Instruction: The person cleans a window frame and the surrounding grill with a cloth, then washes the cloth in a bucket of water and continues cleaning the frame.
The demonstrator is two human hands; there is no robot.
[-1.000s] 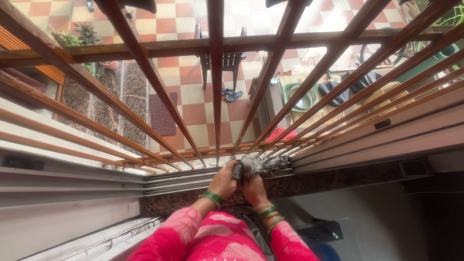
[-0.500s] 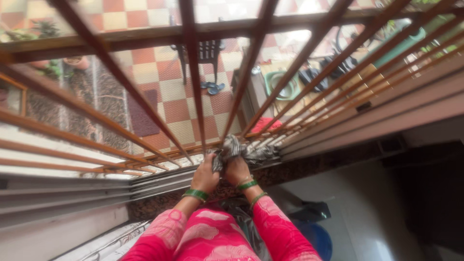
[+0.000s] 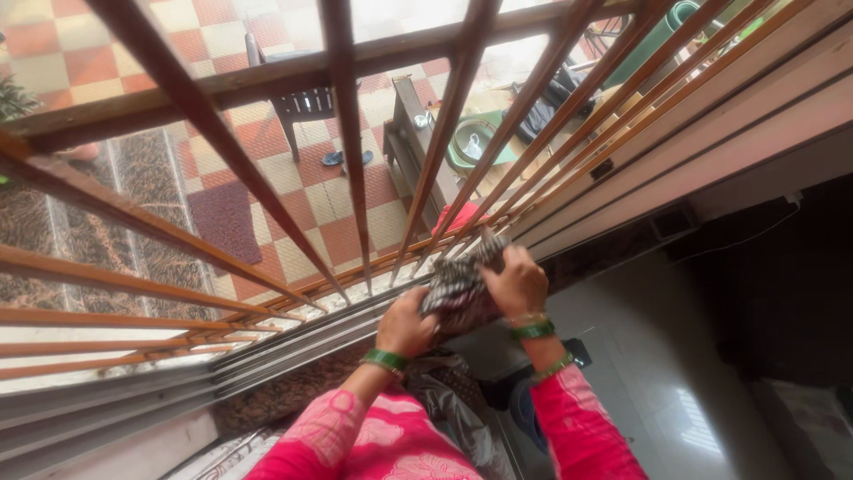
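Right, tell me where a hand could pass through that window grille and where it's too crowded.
Widest gaps lie between the left grille bars, above the sliding window track. Toward the right the bars bunch together in this view, leaving slits. The foot of the bars is taken: left hand and right hand hold the patterned cloth there.

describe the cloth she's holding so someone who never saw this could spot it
Start at the brown window grille and follow its bars down to the sill. There, between the left hand and right hand, sits a bunched cloth, the only dark-and-white patterned thing there.
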